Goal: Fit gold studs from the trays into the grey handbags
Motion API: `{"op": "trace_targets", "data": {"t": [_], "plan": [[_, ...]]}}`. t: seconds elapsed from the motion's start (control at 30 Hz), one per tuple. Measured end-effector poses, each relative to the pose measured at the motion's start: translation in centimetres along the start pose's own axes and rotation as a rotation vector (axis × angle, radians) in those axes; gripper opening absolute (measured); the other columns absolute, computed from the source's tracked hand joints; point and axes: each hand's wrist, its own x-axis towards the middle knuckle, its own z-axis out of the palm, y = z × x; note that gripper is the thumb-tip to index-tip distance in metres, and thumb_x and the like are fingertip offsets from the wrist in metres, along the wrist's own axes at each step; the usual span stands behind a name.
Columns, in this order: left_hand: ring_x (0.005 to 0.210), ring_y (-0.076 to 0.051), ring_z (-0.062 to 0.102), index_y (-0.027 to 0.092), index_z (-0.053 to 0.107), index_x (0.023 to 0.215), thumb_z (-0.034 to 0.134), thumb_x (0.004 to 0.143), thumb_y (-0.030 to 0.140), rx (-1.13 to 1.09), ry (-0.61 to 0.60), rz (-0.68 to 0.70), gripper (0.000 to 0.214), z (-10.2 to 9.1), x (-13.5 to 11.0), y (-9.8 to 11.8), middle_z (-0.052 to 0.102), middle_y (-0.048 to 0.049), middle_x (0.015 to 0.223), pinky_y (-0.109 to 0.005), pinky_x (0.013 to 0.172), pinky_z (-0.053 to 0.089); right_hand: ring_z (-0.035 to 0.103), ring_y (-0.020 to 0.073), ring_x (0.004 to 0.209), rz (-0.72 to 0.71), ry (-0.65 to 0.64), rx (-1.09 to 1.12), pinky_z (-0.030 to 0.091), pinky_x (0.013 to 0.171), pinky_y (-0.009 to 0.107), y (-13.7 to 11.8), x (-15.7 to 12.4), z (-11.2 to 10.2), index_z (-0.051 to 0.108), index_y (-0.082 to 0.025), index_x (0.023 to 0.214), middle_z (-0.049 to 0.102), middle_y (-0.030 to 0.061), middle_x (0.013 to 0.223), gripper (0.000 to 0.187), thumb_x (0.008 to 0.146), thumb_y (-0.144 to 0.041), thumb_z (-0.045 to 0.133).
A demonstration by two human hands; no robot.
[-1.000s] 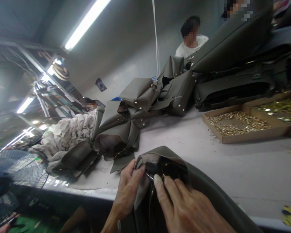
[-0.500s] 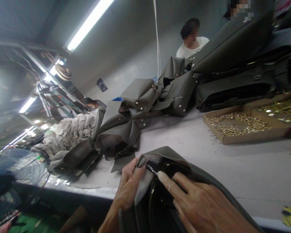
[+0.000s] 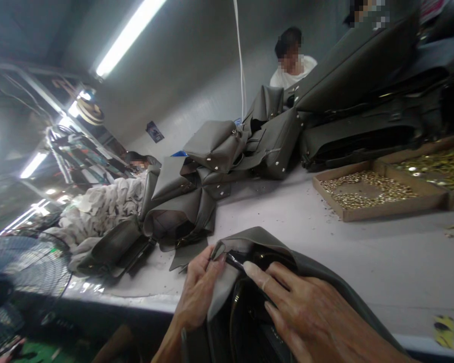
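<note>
Olive-grey handbag (image 3: 325, 282) lies at the near table edge under both hands, its mouth gaping dark between them. Left hand (image 3: 199, 292) pinches the bag's pale-lined rim, fingers curled shut on the folded edge. Right hand (image 3: 306, 317) rests flat and mostly open over the opening, forefinger stretched to a small metal fitting (image 3: 234, 261) at the rim, just beside the left fingertips.

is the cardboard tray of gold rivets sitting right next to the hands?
No, the cardboard tray of rivets lies far across the table, while both the left hand and right hand are on the grey bag.
</note>
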Motion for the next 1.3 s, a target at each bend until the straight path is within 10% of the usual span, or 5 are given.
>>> {"op": "trace_targets", "data": {"t": [0.93, 1.3], "plan": [[0.082, -0.021, 0.054, 0.017, 0.064, 0.09, 0.054, 0.084, 0.036, 0.263, 0.216, 0.235, 0.023, 0.9, 0.2, -0.1, 0.062, -0.0015, 0.078, -0.026, 0.074, 0.04, 0.065, 0.0233, 0.066, -0.065, -0.171, -0.372, 0.051, 0.052, 0.031, -2.8, 2.1, -2.4, 0.048, -0.006, 0.133, 0.065, 0.019, 0.099, 0.062, 0.071, 0.003, 0.049], [0.093, -0.027, 0.057, 0.02, 0.067, 0.105, 0.049, 0.086, 0.053, 0.131, 0.172, 0.153, 0.042, -0.3, -0.7, -1.0, 0.067, -0.0064, 0.096, -0.035, 0.083, 0.041, 0.06, 0.0207, 0.093, 0.112, -0.084, 0.164, 0.046, 0.084, 0.035, -0.7, 1.0, -1.9, 0.051, -0.022, 0.131, 0.063, 0.0076, 0.102, 0.045, 0.087, -0.015, 0.052]]}}
